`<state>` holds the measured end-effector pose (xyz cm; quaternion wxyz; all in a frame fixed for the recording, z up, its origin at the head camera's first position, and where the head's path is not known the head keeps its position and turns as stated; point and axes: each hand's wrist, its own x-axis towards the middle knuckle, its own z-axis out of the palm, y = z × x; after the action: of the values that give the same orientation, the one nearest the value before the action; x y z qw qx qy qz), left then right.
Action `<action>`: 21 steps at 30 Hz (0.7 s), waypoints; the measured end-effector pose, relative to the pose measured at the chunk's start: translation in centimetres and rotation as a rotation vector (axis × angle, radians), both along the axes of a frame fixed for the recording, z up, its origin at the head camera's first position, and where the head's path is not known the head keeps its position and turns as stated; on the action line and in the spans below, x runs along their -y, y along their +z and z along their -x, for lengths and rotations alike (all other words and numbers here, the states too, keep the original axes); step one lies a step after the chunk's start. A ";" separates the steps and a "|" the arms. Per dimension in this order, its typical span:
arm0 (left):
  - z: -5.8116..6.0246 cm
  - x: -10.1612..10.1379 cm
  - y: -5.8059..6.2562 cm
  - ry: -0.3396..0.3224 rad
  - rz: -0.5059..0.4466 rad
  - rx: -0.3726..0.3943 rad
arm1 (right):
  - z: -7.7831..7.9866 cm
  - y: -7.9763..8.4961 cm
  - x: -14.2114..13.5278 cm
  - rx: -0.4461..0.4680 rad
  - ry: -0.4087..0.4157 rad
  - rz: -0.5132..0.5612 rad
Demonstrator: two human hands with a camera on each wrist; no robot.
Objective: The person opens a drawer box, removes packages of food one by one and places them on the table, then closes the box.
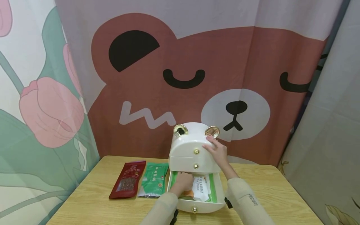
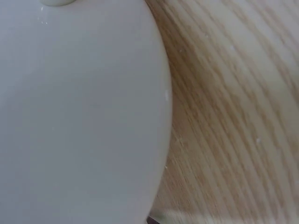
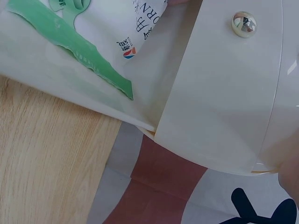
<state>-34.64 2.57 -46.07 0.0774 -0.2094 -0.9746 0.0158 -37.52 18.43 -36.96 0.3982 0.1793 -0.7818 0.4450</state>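
Note:
A white storage box (image 1: 184, 163) with gold round ears and gold knobs stands on the table, its bottom drawer (image 1: 185, 205) pulled out. In that drawer lies a white and green corn starch packet (image 1: 201, 188), also seen in the right wrist view. My left hand (image 1: 184, 181) reaches into the drawer with bent fingers on the packet's left part; the fingertips are hidden. My right hand (image 1: 219, 152) rests on the box's upper right side, by the right ear, fingers extended. The left wrist view shows the drawer's white front (image 2: 88, 112) close up.
Left of the box, a dark red packet (image 1: 127, 180) and a green packet (image 1: 154, 179) lie side by side on the wooden table (image 1: 92, 184). A curtain printed with a bear (image 1: 197, 106) hangs right behind the table.

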 end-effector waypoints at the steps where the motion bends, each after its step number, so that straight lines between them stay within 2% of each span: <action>1: 0.0 0.0 -0.1 -0.004 0.001 -0.008 | 0.0 0.0 0.0 0.004 -0.002 0.000; 6: 0.2 0.0 -0.6 -0.013 0.022 -0.062 | -0.1 0.1 0.0 0.022 -0.001 0.000; 12: 0.4 -0.1 -1.0 -0.003 0.002 -0.124 | -0.2 0.2 0.1 0.034 0.002 0.008; 17: 0.5 0.1 -1.1 -0.019 -0.043 -0.185 | -0.2 0.2 0.1 0.031 0.007 0.007; 21: 0.6 0.3 -1.0 -0.044 -0.084 -0.196 | -0.2 0.2 0.0 0.036 -0.001 0.005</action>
<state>-35.24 2.30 -47.11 0.1815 -0.2249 -0.9573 -0.0061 -37.29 18.38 -36.73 0.3846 0.1698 -0.7879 0.4500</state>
